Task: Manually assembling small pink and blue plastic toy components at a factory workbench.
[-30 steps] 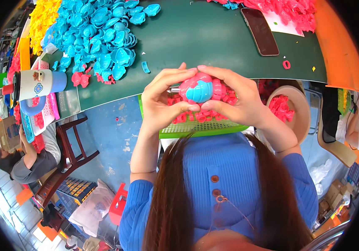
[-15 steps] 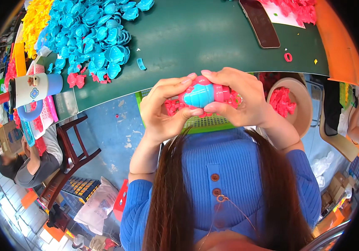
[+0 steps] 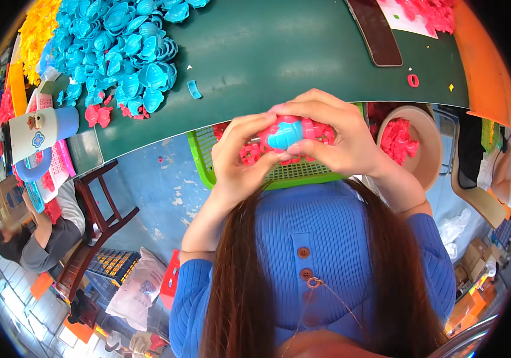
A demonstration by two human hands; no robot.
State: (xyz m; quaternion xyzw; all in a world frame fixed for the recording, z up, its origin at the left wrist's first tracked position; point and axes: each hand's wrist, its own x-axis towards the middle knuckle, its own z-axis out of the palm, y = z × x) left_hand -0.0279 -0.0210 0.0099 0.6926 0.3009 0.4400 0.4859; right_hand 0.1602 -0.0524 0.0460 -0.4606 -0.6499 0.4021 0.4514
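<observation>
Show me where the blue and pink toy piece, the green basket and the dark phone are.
blue and pink toy piece (image 3: 286, 134), head view, on its blue middle.
green basket (image 3: 298, 174), head view, on its mesh floor.
dark phone (image 3: 376, 31), head view, on its screen.

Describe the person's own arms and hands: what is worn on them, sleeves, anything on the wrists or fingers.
Both hands are bare, the left hand and the right hand alike: no gloves, and no rings or wristbands that I can make out. The forearms are uncovered too. Blue ribbed knit sleeves are pushed up to about the elbows; they belong to a blue ribbed top with small brown buttons down the front.
</observation>
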